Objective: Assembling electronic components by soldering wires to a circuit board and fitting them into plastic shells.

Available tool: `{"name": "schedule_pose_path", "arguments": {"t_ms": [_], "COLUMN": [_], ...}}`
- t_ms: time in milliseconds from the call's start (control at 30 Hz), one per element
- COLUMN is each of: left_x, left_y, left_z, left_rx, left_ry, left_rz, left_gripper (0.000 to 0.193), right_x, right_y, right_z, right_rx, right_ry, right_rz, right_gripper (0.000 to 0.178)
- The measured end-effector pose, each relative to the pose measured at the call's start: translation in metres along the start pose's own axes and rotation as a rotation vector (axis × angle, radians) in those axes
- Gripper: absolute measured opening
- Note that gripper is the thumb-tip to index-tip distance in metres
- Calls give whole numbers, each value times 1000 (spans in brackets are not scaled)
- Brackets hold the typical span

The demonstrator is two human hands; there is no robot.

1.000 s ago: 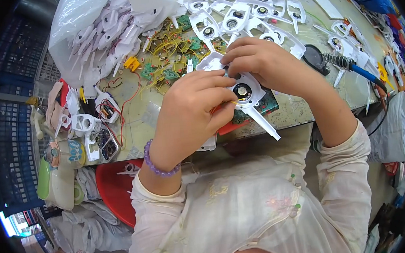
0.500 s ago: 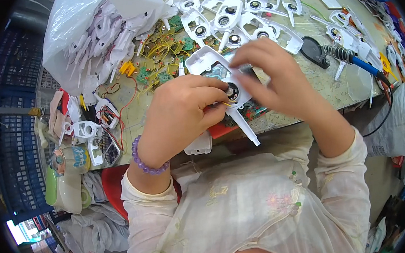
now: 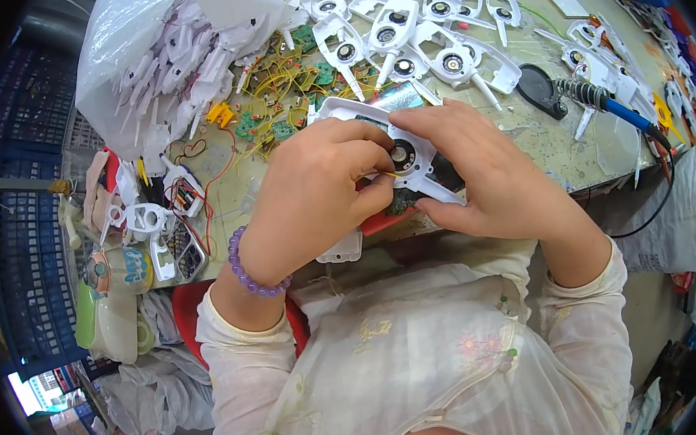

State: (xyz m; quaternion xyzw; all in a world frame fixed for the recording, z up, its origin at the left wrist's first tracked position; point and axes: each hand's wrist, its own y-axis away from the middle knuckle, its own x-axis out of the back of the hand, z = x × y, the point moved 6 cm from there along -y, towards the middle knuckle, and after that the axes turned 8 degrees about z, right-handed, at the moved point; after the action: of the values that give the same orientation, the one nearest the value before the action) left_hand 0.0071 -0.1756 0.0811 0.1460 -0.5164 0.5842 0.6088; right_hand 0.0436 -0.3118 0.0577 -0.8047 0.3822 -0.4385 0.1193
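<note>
In the head view, the left hand [image 3: 324, 174] and right hand [image 3: 496, 177] meet over a white casing [image 3: 434, 188] near the middle of the tabletop's near edge. A round black speaker [image 3: 401, 154] is set in the casing, which lies above a red part [image 3: 377, 222]. The left hand's thumb and forefinger are pinched narrow on a thin yellow wire [image 3: 393, 174] beside the speaker; its other fingers curl over the casing's left side. The right hand's fingers spread wide from the thumb around the casing's right side; how firmly they press, I cannot tell.

Just beside the left hand, toward the far edge, lies a heap of green boards [image 3: 282, 130] with yellow wires, next to a yellow piece [image 3: 219, 115]. A clear bag [image 3: 101, 77] full of white parts stands toward the far left corner. More white casings [image 3: 345, 52] with speakers are strewn toward the far edge. Near the right edge, a blue-handled soldering iron [image 3: 631, 117] rests with its coiled metal sleeve beside a black oval piece [image 3: 536, 88].
</note>
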Motion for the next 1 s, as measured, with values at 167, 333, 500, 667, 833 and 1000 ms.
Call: {"name": "schedule_pose_path", "arguments": {"t_ms": [167, 333, 500, 667, 833, 1000], "left_x": [-2, -6, -7, -8, -6, -7], "left_y": [3, 4, 4, 5, 7, 4], "left_z": [-5, -3, -2, -5, -6, -2], "left_rx": [82, 100, 150, 135, 129, 110], "left_ry": [75, 55, 49, 29, 39, 61], "left_rz": [31, -9, -7, 10, 22, 29], "left_gripper": [10, 11, 11, 10, 9, 9], "right_x": [-2, -2, 0, 8, 70, 108], "right_y": [3, 5, 5, 9, 96, 151], "right_z": [1, 1, 1, -1, 55, 89], "right_rx": [12, -4, 15, -4, -288, -359], "right_ry": [-17, -26, -6, -74, -322, -184], "right_rz": [13, 12, 7, 62, 1020, 1498], "right_gripper": [67, 67, 68, 65, 24, 29]}}
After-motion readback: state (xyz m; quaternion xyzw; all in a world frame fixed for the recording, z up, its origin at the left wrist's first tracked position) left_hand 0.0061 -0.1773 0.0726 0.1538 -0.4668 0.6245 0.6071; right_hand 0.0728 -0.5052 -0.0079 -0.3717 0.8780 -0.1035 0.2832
